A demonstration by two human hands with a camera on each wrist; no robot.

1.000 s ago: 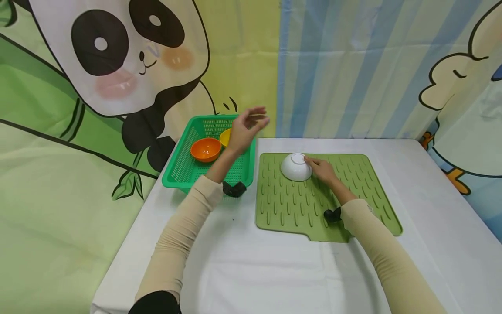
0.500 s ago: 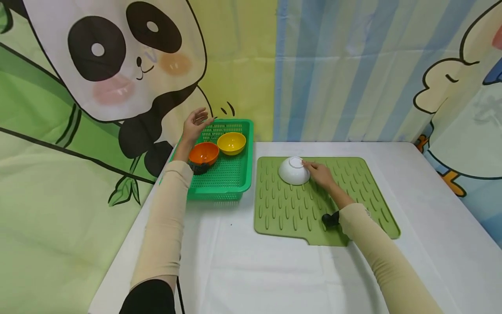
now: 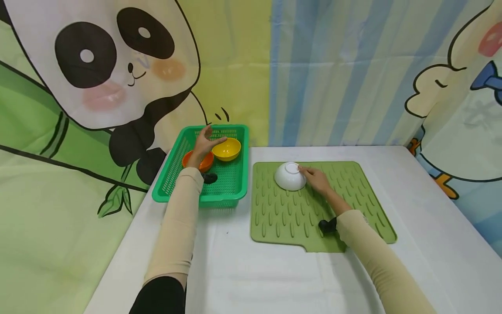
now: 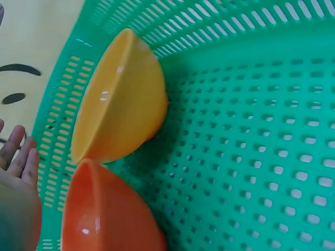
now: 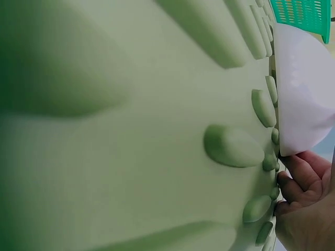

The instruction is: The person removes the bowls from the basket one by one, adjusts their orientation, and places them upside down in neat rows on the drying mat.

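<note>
In the head view my left hand (image 3: 205, 144), its fingers spread, is over a green basket (image 3: 244, 174). It partly covers an orange bowl (image 3: 206, 164) and comes close to a yellow bowl (image 3: 226, 149). The left wrist view has both bowls side by side against the basket wall, with the left hand (image 4: 18, 193) off to their left. My right hand (image 3: 318, 179) grips an upside-down white bowl (image 3: 288, 179) on a green ridged mat (image 3: 298, 218). Its fingertips (image 5: 293, 157) are at the bowl's rim in the right wrist view, and its thumb is largely hidden there.
The basket stands at the back left of a white-covered table (image 3: 251, 279), left of the mat. A curtain (image 3: 325, 74) with cartoon animals hangs right behind the table. A small black device (image 3: 327, 226) sits at the right wrist, another at the left.
My left hand swung left from the basket's right side to its far left edge, then came back right and lower over the bowls. The right hand has stayed at the white bowl.
</note>
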